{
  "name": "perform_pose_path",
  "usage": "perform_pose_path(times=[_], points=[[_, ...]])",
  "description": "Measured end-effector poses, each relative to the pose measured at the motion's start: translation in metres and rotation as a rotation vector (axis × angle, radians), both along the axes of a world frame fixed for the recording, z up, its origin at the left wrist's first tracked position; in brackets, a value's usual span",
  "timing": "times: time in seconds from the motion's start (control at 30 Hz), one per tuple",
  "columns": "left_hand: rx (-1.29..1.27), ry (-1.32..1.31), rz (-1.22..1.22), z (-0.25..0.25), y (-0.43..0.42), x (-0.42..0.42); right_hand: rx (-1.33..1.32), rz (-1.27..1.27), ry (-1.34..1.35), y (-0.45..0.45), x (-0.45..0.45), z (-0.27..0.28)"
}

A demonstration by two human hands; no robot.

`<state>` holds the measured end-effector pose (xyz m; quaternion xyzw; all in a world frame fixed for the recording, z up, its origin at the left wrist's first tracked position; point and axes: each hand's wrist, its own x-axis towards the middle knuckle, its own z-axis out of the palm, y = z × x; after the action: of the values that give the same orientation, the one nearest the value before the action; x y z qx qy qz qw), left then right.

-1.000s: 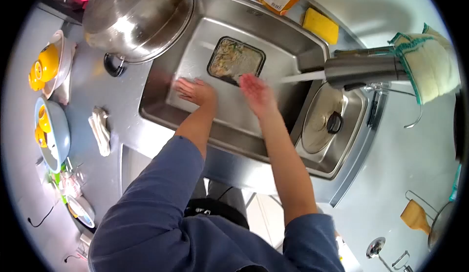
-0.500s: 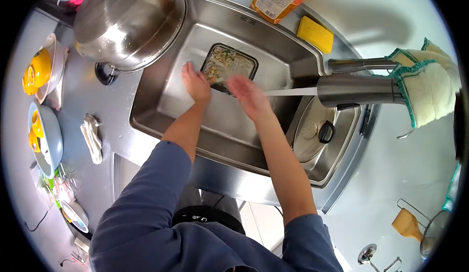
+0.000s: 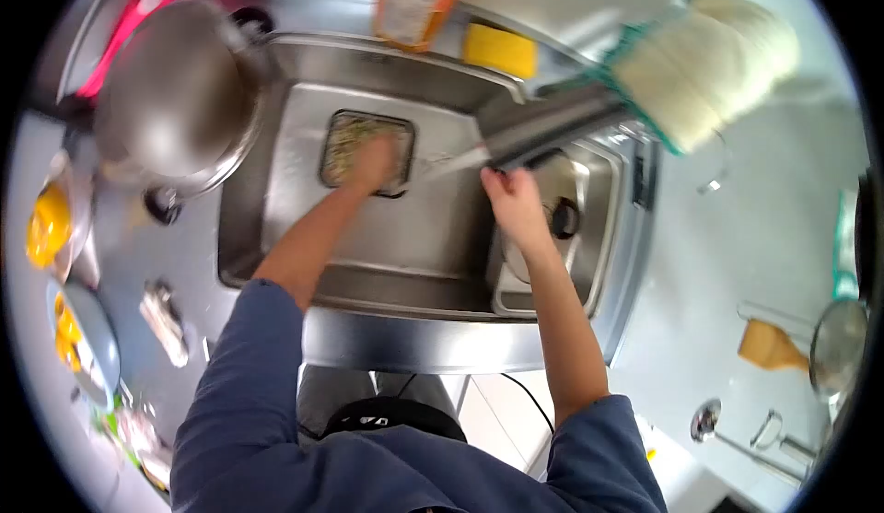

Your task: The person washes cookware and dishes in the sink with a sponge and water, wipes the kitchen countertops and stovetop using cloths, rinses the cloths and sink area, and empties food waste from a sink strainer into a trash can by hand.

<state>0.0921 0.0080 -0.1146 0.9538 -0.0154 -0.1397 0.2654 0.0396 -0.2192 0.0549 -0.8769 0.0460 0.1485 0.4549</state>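
My left hand (image 3: pixel 373 163) reaches into the square drain strainer (image 3: pixel 326 158) on the sink floor. Food scraps (image 3: pixel 348 140) lie in it; motion blur hides how my fingers are set. On the right, my right hand (image 3: pixel 517 204) has its fingers curled closed just below the spout end of the metal faucet (image 3: pixel 543 131). Whether it touches the faucet, or what it may hold, I cannot tell. A water stream (image 3: pixel 442 165) runs from the spout toward the strainer. The steel sink (image 3: pixel 387 264) surrounds both hands.
A large steel pot (image 3: pixel 175 99) stands left of the sink. An orange soap bottle (image 3: pixel 414 6) and yellow sponge (image 3: pixel 500 50) sit behind it. A cloth (image 3: pixel 704 62) drapes over the faucet. A lid knob (image 3: pixel 564 218) shows in the right basin. Bowls (image 3: pixel 87 338) line the left counter.
My right hand has moved right, from beside the strainer to near the spout, and its fingers have curled. My left hand has moved onto the scraps. The whole view has shifted and turned.
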Motion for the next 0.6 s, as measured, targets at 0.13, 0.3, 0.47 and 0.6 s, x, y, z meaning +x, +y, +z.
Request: perform_pose_path(times=[0.13, 0.3, 0.47, 0.6], points=[[0.058, -0.554, -0.026, -0.027, 0.020, 0.031, -0.180, -0.460, -0.526, -0.080, 0.048, 0.036], [0.129, -0.645, -0.104, -0.066, 0.032, 0.022, 0.257, -0.658, -0.427, -0.141, 0.111, 0.053], [-0.019, -0.352, -0.644, -0.035, 0.063, -0.014, 0.160, -0.605, -0.493, -0.142, 0.111, 0.049], [-0.072, -0.368, -0.660, -0.010, 0.070, -0.040, -0.126, -0.433, -0.463, -0.117, 0.080, 0.054]])
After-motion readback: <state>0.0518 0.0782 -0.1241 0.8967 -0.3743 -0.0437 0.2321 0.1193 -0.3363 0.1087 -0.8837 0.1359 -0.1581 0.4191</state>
